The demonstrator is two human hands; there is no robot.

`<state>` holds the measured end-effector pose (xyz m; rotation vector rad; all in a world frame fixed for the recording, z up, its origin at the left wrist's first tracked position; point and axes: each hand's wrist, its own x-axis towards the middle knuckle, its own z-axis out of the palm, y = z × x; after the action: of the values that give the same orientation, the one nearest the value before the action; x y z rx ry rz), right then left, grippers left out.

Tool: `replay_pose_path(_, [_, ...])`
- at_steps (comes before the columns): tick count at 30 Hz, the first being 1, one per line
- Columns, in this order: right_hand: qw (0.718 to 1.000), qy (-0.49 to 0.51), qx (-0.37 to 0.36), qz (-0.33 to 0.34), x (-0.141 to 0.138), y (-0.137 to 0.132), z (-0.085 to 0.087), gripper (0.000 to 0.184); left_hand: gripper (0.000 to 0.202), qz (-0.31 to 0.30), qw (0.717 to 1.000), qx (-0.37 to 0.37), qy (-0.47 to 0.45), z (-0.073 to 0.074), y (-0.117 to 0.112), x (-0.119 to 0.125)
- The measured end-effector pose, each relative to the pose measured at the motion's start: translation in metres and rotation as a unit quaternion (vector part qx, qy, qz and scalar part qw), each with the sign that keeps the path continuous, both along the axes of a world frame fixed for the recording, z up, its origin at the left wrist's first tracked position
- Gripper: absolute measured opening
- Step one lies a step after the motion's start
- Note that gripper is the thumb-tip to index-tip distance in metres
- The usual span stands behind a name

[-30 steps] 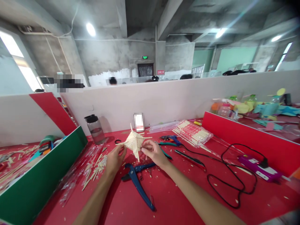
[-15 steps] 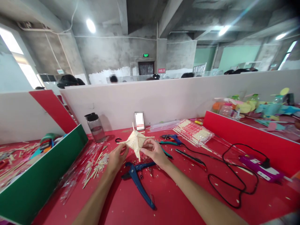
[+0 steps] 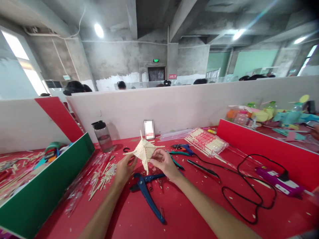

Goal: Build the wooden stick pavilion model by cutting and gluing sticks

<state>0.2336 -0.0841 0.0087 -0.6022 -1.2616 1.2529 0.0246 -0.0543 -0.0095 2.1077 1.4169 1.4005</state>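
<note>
A four-pointed star shape built of thin pale wooden sticks (image 3: 144,151) is held up above the red table, between my two hands. My left hand (image 3: 126,167) pinches its left side, fingers closed. On the right side, my right hand (image 3: 164,163) grips it between thumb and fingers. Its long tips point up, down, left and right. Just below lies a blue-handled cutter (image 3: 149,196), jaws to the upper left. Behind my right hand are green-handled pliers (image 3: 179,153), partly hidden.
Short stick offcuts (image 3: 104,176) and plastic wrapping lie left, near a dark-lidded bottle (image 3: 101,136). Bundled sticks (image 3: 206,141), a glue gun (image 3: 185,147), a utility knife (image 3: 203,170) and a purple power strip (image 3: 277,179) with black cable sit right. Green (image 3: 50,186) and red dividers (image 3: 269,152) flank the table.
The stick star has tilted slightly in my hands, its lower tip shifting a little down and left. Both hands keep their hold. A blurred hand shows at the far right edge.
</note>
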Motion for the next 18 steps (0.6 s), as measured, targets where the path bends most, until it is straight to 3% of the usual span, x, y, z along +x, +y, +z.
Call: replay_pose_path(18, [0.999,0.026,-0.006,0.04,0.0021,0.0003,-0.0031,0.029,0.029,0.014,1.0,-0.002,0.01,0.0023,-0.0022,0.0])
